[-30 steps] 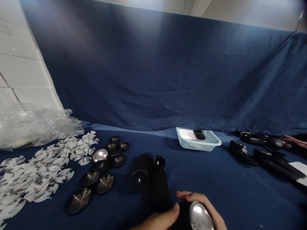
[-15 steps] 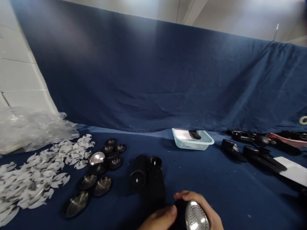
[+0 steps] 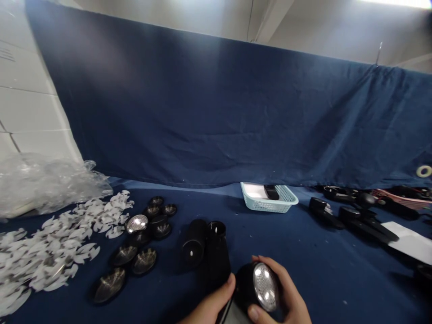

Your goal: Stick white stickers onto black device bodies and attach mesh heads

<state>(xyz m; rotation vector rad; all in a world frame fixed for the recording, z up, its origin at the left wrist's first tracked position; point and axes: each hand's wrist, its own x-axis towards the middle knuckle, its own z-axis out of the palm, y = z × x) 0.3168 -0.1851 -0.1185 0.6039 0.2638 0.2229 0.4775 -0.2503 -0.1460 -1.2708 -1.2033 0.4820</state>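
A black rounded part with a shiny perforated metal disc (image 3: 265,287) is between my hands at the bottom centre. My right hand (image 3: 286,292) is wrapped round its right side, thumb below the disc. At its left side, the thumb of my left hand (image 3: 212,302) presses on the black body; its other fingers are hidden. Two black cylindrical housings (image 3: 194,245) lie on the blue cloth just beyond my left hand. Farther left are several dark round cups (image 3: 144,261) and one shiny perforated disc (image 3: 137,223).
Many white plastic pieces (image 3: 67,238) are spread at the left, below a clear plastic bag (image 3: 50,184). A light blue basket (image 3: 270,205) stands at the back centre. Black assemblies (image 3: 364,222), a white sheet (image 3: 410,240) and a pink basket (image 3: 401,200) are at the right.
The black part has risen a little and turned, so its disc faces more to the side. My right thumb now shows below the disc. The view has shifted slightly.
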